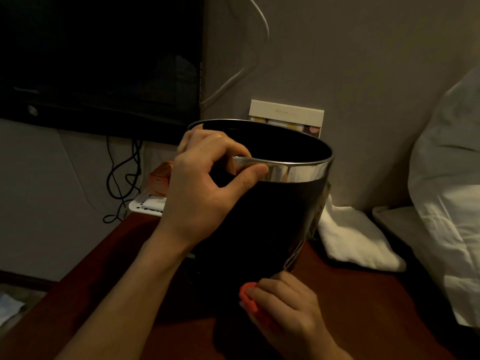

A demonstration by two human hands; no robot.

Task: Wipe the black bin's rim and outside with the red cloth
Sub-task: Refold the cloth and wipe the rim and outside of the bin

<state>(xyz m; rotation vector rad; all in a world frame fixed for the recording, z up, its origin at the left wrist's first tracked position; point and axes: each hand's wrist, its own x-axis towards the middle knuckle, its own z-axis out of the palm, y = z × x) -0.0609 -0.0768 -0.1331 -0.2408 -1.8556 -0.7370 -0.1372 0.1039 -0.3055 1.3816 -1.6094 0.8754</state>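
While left hand (205, 183) grips black bin (262, 224) rim | right hand (285, 305) holds red cloth (249, 297)

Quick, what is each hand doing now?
Left hand: grips the black bin's shiny metal rim.
Right hand: holds the red cloth against the bin's base.

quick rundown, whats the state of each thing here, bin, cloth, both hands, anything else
black bin: tilted, open top, nothing seen inside
chrome rim: pinched by the left hand
left hand: grips the rim, thumb outside, fingers inside
red cloth: bunched in the right hand, at the bin's lower wall
right hand: holds the cloth
white towel: crumpled on the table
television: off, screen dark
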